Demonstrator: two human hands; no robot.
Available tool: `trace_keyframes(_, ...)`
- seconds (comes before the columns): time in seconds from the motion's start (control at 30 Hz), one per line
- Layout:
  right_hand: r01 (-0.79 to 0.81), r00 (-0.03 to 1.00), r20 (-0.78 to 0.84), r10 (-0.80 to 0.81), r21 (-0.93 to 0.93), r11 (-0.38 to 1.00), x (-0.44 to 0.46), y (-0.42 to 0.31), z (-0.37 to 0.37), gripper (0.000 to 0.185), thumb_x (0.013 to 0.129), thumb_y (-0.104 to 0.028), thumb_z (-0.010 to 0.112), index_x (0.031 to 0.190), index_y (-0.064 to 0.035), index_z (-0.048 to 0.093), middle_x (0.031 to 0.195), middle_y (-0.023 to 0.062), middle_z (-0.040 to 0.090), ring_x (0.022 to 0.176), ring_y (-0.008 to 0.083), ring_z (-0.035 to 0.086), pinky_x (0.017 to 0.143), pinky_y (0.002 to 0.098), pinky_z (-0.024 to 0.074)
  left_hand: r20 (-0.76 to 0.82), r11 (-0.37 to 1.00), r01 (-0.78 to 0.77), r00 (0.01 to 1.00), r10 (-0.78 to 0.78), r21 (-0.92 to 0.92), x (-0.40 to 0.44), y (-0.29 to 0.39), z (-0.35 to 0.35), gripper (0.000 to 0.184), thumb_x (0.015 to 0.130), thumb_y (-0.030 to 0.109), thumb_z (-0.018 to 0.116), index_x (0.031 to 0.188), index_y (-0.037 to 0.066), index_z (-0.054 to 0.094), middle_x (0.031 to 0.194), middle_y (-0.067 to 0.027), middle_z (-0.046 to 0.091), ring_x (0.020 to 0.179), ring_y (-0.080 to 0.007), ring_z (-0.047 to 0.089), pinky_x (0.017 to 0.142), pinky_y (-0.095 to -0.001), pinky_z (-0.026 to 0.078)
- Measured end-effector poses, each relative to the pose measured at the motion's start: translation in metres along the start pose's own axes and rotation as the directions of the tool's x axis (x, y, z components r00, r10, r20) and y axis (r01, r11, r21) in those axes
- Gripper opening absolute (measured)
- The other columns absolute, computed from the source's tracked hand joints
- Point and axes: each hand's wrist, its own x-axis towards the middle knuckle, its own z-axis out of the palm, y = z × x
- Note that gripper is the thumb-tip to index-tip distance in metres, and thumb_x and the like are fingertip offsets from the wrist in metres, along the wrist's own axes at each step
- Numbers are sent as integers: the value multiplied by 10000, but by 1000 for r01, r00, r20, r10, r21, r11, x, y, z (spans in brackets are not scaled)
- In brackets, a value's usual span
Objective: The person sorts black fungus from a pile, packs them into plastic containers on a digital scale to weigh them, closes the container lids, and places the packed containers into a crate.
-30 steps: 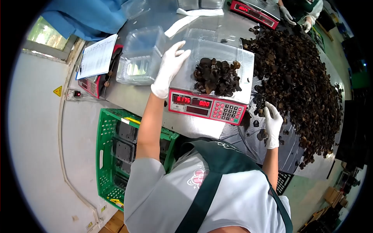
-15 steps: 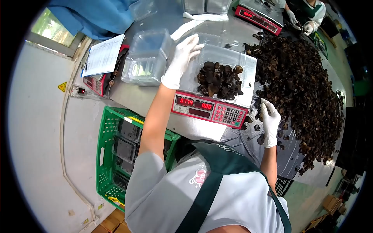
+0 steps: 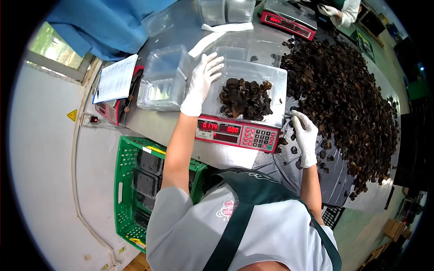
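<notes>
My left hand, in a white glove, is over the left side of the scale beside a clear plastic tray, its fingers extended and holding nothing. Dark fungus pieces lie in the clear tray on the red scale, whose display is lit. To the right of the scale, my gloved right hand hovers over the dark plastic sheet, thumb and index finger near each other at the tips. Whether a small piece is between those fingertips cannot be made out. The big fungus pile lies just beyond this hand.
Stacked clear containers stand left of the scale, near a clipboard sheet on another scale. A green crate holds black trays. A second red scale and a co-worker's gloved hand are at the back.
My right hand has moved left and slightly up toward the scale's corner. My left hand has stayed by the tray with its fingers spread. The co-worker's hands have shifted.
</notes>
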Motion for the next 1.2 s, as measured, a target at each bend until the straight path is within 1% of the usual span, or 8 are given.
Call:
trace_keyframes(0.1,-80,997,11,79,95,992,-3,-7,-4,227,901,-81,623,1110,-1,661,1054,68,685,952,109,627,862,235,493,34,983,-94,995,90,158,-25,3,-5,593,969,499,414,1291,12,520,1243,-130,590,1132,-212,559,951,-347,428)
trace_keyframes(0.3,-200,975,154,160,296,934,-1,-29,3,333,898,-126,641,1203,2,601,1085,81,675,957,115,629,853,256,492,254,452,-400,902,350,798,-99,-7,-6,356,802,163,714,1128,45,637,1137,-105,635,985,-193,623,830,-302,497)
trace_keyframes(0.43,-284,913,341,222,144,948,8,-23,19,465,875,-251,683,1243,6,562,852,44,687,738,75,615,668,221,493,-156,828,23,985,78,560,-127,-36,-1,449,835,115,686,1253,24,550,1009,-65,655,733,-105,584,656,-221,494)
trace_keyframes(0.57,-385,834,504,224,240,891,11,-27,28,301,876,-190,680,1090,7,601,768,38,665,649,70,596,588,195,472,-194,905,291,951,-239,311,-127,-37,2,285,919,121,581,1167,-18,560,864,-107,666,591,-91,580,513,-209,473)
trace_keyframes(0.77,-454,805,555,208,351,819,13,-20,29,148,916,-60,590,1032,24,552,781,64,663,653,98,613,590,220,495,-164,951,188,975,-150,245,-126,-43,12,209,927,108,555,1090,-23,545,800,-122,656,583,-111,597,504,-212,476)
trace_keyframes(1.1,-10,957,284,-58,231,973,-27,1,27,173,826,-2,650,938,-36,522,744,63,630,687,148,629,630,285,500,-1,916,116,992,-125,383,-155,-41,0,261,884,7,546,1138,-17,492,923,-118,661,758,-174,663,641,-252,526)
trace_keyframes(1.17,505,846,216,-487,-33,862,-29,5,18,190,756,49,663,872,-46,546,792,94,644,707,221,641,629,303,507,309,292,-387,909,280,875,-166,-27,10,331,854,4,575,1174,9,493,1047,-103,644,919,-203,647,746,-290,532)
trace_keyframes(1.2,628,773,154,-615,-49,777,-27,-5,16,235,657,86,675,810,-43,554,844,110,655,718,264,631,614,309,507,302,428,-413,903,305,804,-169,-28,9,414,814,-24,584,1212,43,492,1134,-101,627,1030,-250,620,828,-331,526)
